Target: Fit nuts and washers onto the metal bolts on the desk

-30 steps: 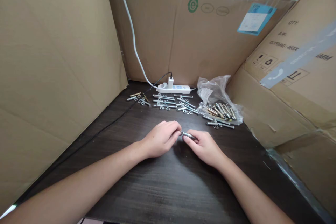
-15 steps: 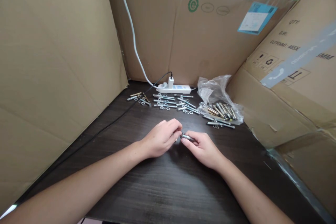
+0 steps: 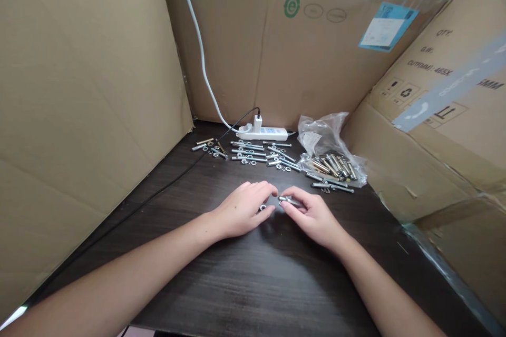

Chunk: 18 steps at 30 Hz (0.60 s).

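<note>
Both my hands rest on the dark wooden table [image 3: 245, 274] at its middle. My right hand [image 3: 314, 216] pinches a short silver bolt [image 3: 288, 201] between thumb and fingers. My left hand [image 3: 243, 209] is curled beside it, its fingertips closed on a small metal ring [image 3: 262, 207], perhaps a nut or washer. The two hands sit a few centimetres apart, the bolt's end pointing toward the left hand.
Behind the hands lie rows of bolts and washers [image 3: 253, 152]. A clear plastic bag [image 3: 328, 150] with more bolts sits at the right. A white power strip [image 3: 263, 132] with a black cable lies at the back. Cardboard boxes [image 3: 79, 89] wall in the table on three sides.
The hands have drawn slightly apart. The small ring, earlier at the bolt's end, now sits in my left fingertips, separate from the bolt in my right hand.
</note>
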Each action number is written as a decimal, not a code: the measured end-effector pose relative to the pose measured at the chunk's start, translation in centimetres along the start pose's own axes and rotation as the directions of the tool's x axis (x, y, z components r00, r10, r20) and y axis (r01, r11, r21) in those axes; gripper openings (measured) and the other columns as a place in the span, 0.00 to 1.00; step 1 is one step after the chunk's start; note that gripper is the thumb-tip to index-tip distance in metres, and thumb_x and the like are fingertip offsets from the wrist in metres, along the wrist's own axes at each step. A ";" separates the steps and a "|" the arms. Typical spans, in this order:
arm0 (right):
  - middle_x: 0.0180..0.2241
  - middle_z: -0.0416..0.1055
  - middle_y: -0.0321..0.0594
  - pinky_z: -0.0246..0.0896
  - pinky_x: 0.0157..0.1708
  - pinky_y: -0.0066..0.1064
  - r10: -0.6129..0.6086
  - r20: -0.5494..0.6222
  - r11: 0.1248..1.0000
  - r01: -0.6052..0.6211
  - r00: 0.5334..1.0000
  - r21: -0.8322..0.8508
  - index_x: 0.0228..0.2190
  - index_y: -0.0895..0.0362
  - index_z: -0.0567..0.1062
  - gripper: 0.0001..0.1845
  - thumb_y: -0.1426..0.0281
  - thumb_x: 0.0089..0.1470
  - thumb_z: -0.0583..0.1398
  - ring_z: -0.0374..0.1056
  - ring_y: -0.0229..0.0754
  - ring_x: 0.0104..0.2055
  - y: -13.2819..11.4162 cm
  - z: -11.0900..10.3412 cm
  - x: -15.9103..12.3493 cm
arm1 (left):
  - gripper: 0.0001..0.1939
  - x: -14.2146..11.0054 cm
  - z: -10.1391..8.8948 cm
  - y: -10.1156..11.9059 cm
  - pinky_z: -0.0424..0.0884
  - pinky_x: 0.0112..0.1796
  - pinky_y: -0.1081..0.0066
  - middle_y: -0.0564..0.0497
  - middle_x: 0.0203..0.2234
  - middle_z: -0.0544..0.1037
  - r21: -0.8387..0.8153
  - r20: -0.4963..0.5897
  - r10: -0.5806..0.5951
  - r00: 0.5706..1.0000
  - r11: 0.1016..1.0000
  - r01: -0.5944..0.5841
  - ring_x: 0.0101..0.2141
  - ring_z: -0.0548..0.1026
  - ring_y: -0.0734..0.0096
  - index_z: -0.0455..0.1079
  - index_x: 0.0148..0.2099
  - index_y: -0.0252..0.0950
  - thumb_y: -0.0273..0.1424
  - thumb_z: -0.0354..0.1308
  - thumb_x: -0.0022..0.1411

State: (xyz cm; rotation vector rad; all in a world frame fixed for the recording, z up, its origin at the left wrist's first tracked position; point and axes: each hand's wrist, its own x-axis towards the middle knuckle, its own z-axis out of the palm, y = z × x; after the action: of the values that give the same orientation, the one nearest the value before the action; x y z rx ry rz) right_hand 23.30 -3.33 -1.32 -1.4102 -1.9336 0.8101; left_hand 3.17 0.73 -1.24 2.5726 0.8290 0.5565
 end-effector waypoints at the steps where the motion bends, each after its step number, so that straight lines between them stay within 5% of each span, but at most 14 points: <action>1: 0.25 0.67 0.33 0.54 0.23 0.24 0.023 -0.030 0.999 -0.024 0.999 -0.038 0.35 0.57 0.72 0.11 0.63 0.55 0.56 0.58 0.33 0.22 0.3 -0.4 0.1 | 0.09 0.0 0.1 -0.1 0.63 0.39 0.67 0.51 0.38 0.72 0.021 0.004 -0.019 1.000 1.000 0.019 0.37 0.70 0.68 0.62 0.46 0.38 0.32 0.50 0.64; 7: 0.28 0.72 0.35 0.60 0.28 0.28 0.110 -0.036 0.977 -0.115 0.993 -0.180 0.39 0.54 0.75 0.13 0.63 0.55 0.56 0.65 0.36 0.24 1.8 -1.9 0.4 | 0.06 -0.2 0.7 -0.8 0.63 0.39 0.65 0.49 0.39 0.69 0.138 0.074 -0.021 0.997 0.990 0.011 0.39 0.68 0.64 0.65 0.42 0.37 0.33 0.52 0.63; 18: 0.29 0.77 0.34 0.59 0.31 0.29 0.130 0.030 0.918 -0.109 0.991 -0.382 0.37 0.48 0.78 0.11 0.64 0.52 0.57 0.69 0.40 0.28 1.5 -0.6 0.3 | 0.06 -0.2 0.7 -0.7 0.62 0.40 0.66 0.50 0.39 0.69 0.176 0.109 -0.028 0.994 0.984 0.009 0.39 0.67 0.65 0.64 0.43 0.38 0.32 0.51 0.63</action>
State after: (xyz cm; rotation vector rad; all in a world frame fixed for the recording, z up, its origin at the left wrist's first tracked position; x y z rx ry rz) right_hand 24.53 -2.57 -2.04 -1.7631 -2.1456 0.5472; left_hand 2.98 1.01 -2.20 2.7227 0.8986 0.3437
